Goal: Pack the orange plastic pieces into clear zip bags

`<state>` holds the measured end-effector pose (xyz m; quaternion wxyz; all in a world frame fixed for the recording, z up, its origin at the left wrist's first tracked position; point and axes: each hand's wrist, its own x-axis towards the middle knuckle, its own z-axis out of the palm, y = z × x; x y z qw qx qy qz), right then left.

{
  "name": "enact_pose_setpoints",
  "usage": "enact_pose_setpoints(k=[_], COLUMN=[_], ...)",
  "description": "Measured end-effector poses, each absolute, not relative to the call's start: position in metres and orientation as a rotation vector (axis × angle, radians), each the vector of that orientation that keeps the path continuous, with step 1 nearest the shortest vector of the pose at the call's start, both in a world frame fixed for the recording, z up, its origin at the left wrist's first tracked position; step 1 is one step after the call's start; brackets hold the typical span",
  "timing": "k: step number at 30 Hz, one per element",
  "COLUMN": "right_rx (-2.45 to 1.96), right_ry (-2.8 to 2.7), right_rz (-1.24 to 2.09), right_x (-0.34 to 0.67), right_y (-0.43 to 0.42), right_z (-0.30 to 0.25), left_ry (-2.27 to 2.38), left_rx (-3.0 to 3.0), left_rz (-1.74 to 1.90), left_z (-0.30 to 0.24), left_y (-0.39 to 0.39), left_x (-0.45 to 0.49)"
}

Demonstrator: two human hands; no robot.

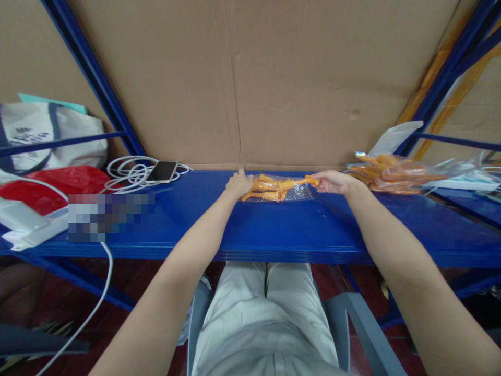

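A clear plastic bag with several knobbly orange pieces lies on the blue shelf top, close to the cardboard at the back. At the bag's left end, my left hand is closed on its edge, with the fingertips partly hidden. My right hand pinches one end of an orange piece at the bag's right side. Whether that piece lies wholly outside the bag I cannot tell; its other end meets the rest. The exact kind of these pieces is unclear.
Farther right lies a fuller bag of orange pieces. Coiled white cable, a phone, a red bag and a white power strip are at left. Blue uprights frame the cardboard wall.
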<state>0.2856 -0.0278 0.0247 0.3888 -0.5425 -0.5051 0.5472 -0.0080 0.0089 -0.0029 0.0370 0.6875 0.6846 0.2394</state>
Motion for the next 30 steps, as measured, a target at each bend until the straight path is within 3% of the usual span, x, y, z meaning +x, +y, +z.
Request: enact_pose_setpoints(k=[5, 30], right_rx=[-1.336, -1.129], right_ry=[-1.267, -1.365], right_rz=[1.455, 1.526], right_x=[0.283, 0.243], right_y=[-0.025, -0.03], right_z=[0.018, 0.005], left_ry=[2.193, 1.925], left_rx=[2.08, 2.062], left_rz=[0.553, 0.429], left_z=[0.006, 0.008], left_y=[0.005, 0.005], left_x=[-0.012, -0.006])
